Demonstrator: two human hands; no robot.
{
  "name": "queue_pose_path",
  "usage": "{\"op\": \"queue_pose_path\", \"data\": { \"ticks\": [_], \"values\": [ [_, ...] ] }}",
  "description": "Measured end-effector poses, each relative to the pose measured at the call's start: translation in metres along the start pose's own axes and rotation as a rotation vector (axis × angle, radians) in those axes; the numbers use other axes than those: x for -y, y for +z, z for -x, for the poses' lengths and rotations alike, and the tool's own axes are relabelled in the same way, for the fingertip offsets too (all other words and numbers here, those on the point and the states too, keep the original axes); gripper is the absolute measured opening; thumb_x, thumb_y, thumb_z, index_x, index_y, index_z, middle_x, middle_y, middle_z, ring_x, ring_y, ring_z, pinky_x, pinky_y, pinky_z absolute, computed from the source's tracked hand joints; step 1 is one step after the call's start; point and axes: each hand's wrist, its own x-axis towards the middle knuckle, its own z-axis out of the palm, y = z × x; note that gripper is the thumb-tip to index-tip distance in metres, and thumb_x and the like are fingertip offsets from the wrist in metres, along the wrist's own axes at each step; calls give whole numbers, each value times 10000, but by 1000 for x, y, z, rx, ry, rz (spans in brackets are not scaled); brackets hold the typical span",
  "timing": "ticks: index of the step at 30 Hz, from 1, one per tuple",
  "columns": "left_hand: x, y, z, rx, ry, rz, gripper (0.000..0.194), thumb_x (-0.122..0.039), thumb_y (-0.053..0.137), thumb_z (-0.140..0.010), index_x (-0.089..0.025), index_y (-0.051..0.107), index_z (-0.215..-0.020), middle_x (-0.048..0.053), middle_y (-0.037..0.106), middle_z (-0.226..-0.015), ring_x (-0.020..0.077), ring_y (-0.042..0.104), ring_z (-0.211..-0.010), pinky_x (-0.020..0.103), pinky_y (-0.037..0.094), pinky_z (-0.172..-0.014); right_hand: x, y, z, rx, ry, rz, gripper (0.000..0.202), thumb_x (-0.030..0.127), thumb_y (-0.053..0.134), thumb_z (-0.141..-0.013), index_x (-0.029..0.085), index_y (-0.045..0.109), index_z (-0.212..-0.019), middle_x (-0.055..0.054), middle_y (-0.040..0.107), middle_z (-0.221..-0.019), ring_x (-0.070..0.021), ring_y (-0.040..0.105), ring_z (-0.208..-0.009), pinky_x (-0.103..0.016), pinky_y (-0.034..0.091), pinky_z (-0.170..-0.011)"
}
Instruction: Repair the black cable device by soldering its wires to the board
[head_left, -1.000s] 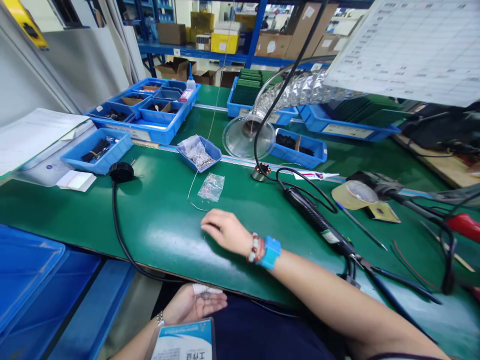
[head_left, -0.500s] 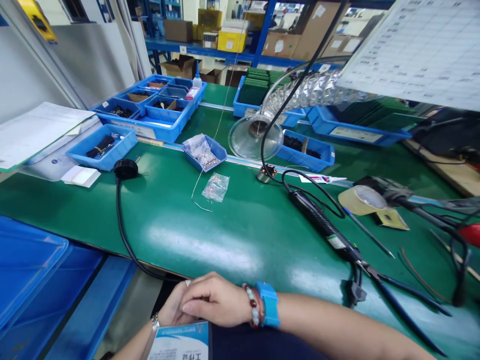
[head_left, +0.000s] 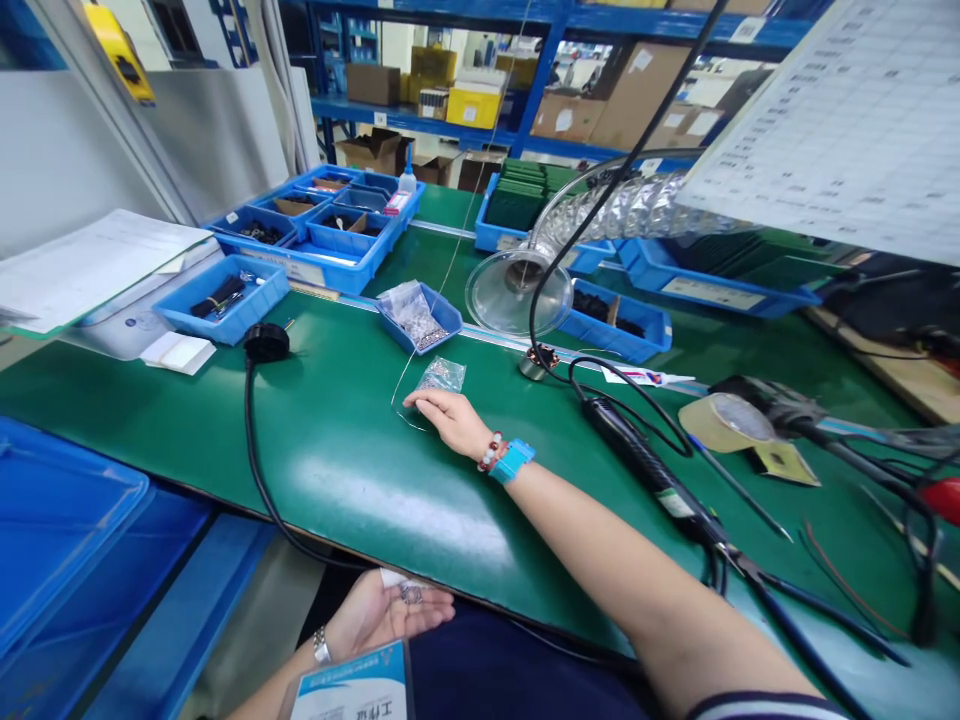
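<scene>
Palm up at the table's front edge, my left hand [head_left: 386, 612] has its fingers spread, with some small metal parts [head_left: 411, 593] and a bit of white material lying on it. My right hand [head_left: 454, 420] reaches over the green table [head_left: 322, 430], palm down, fingers together beside a small clear bag of tiny parts [head_left: 444, 374]; what its fingertips hold, if anything, is too small to tell. Thin solder wire [head_left: 405, 375] hangs down just left of those fingertips. Behind the bag stands a blue bin [head_left: 448, 318] with a plastic bag and small metal parts inside.
A black round connector [head_left: 266, 342] with a cable is on the left. To the right lie a motor part [head_left: 537, 362], a black tool [head_left: 637, 455], pliers [head_left: 795, 600] and tape [head_left: 724, 420]. A clear fume hood [head_left: 495, 295] hangs behind.
My right hand has left my left hand and moved forward to the small clear bag. My left hand has opened, showing the small parts on its palm.
</scene>
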Motion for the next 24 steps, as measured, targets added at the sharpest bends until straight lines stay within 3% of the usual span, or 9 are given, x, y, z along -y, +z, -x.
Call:
{"op": "queue_pose_path", "data": {
  "ticks": [7,13,18,24],
  "values": [
    [2,-5,-5,23,-8,2,348,-205,417,-843,-47,718,-770,164,702,-905,239,656,-907,230,488,-799,-4,5,0,82,60,-91,294,345,401,-901,162,631,-912,-50,669,-887,-139,596,-842,-277,443,-817],
    [1,-4,-6,56,-16,33,339,-162,419,-820,26,702,-818,195,697,-878,228,673,-827,244,497,-776,0,-11,37,123,173,-224,373,413,361,-912,139,613,-923,-71,672,-864,-141,611,-827,-278,468,-803],
    [3,1,-10,115,-4,54,318,-150,448,-802,53,685,-865,202,694,-875,241,669,-836,267,488,-803,30,-13,82,133,242,-262,386,407,361,-917,142,632,-845,-63,665,-808,-134,603,-773,-266,464,-766],
    [13,-3,-17,230,48,107,224,-160,500,-786,-36,672,-860,139,695,-833,230,654,-858,317,449,-873,79,21,123,292,163,-342,352,355,399,-906,135,657,-809,-66,667,-774,-127,612,-732,-234,480,-708]
  ]
}}
